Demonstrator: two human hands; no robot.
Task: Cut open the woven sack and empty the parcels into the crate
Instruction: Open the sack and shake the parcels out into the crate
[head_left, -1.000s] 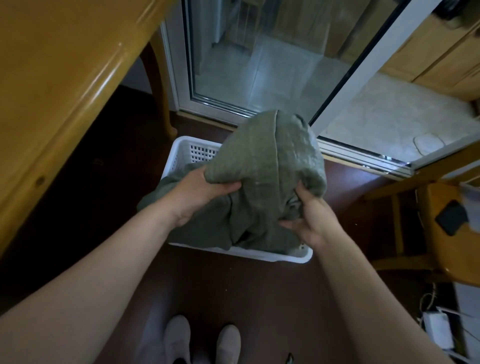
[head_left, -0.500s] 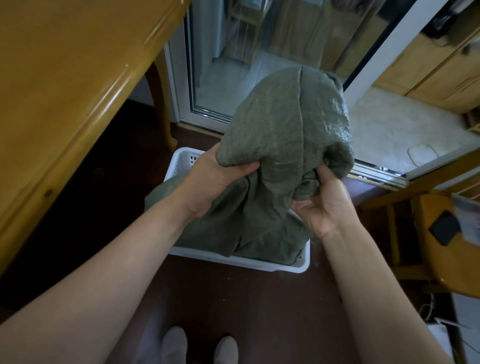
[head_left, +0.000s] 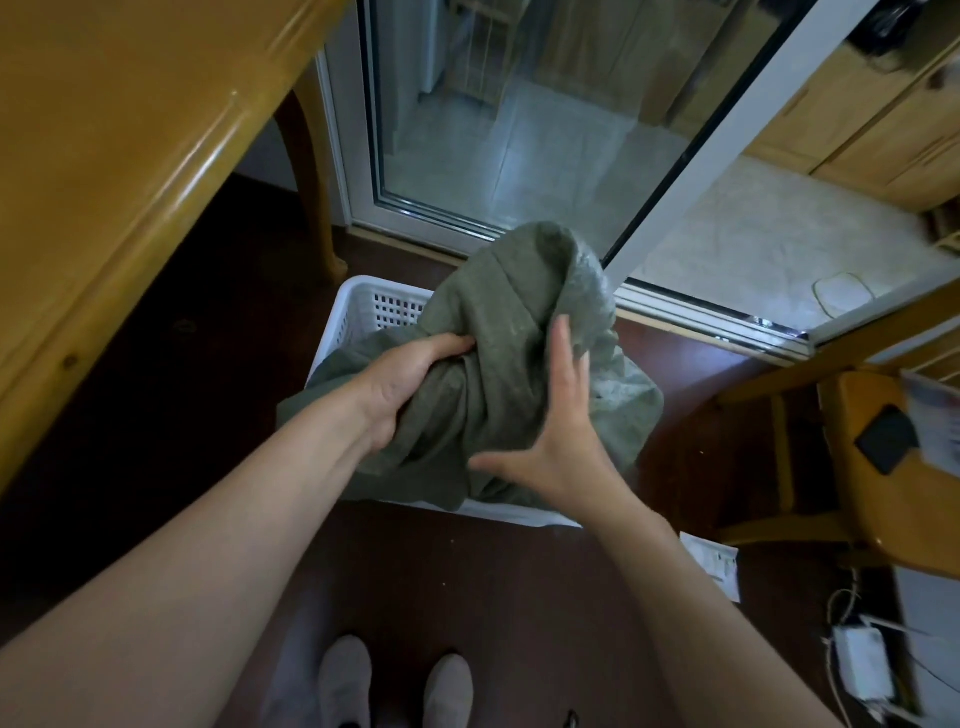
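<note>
A grey-green woven sack (head_left: 498, 322) hangs bunched over a white perforated crate (head_left: 387, 306) on the dark floor and covers most of its opening. My left hand (head_left: 410, 379) grips a fold of the sack on its left side. My right hand (head_left: 558, 431) lies against the sack's right side with its fingers straight and spread, thumb pointing left. No parcels show; the crate's inside is hidden by the sack.
A wooden table (head_left: 104, 156) with its leg (head_left: 311, 171) fills the upper left. Behind the crate is a glass sliding door (head_left: 519, 130). A wooden chair (head_left: 893, 467) stands at the right, with a paper slip (head_left: 714, 564) and a white charger (head_left: 860, 662) on the floor nearby.
The sack has come down from its raised position toward the crate. My right hand has let go of the sack and now lies flat against it with its fingers spread.
</note>
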